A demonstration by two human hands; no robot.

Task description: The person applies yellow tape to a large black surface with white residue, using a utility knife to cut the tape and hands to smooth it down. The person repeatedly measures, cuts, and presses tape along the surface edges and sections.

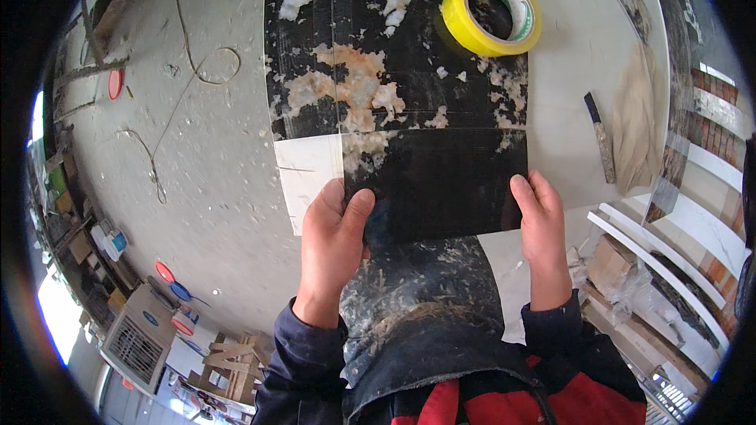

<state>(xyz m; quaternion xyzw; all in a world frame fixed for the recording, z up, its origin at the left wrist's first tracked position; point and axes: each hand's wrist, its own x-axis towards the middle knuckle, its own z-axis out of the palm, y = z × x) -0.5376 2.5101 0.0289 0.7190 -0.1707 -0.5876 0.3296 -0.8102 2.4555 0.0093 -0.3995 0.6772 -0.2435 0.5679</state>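
Note:
A flat, glossy black panel (437, 185) with a little whitish mottling at its far left corner lies level in front of me. My left hand (332, 240) grips its left edge, thumb on top and fingers mostly hidden beneath. On the opposite edge, my right hand (543, 224) pinches the panel the same way. Its far edge meets a larger black slab (425, 90) patterned with white and rust-coloured patches. A roll of yellow tape (491, 12) rests on that slab's far right part. Beside my left hand, a white piece (307, 177) sticks out under the panel's left side.
A thin dark strip (600, 138) lies on the pale surface at right, near a beige patch (636, 126). White strips (669, 248) and a cardboard box (613, 266) are at lower right. Cable (189, 71) trails over the left floor; a boxy grille unit (138, 338) stands lower left.

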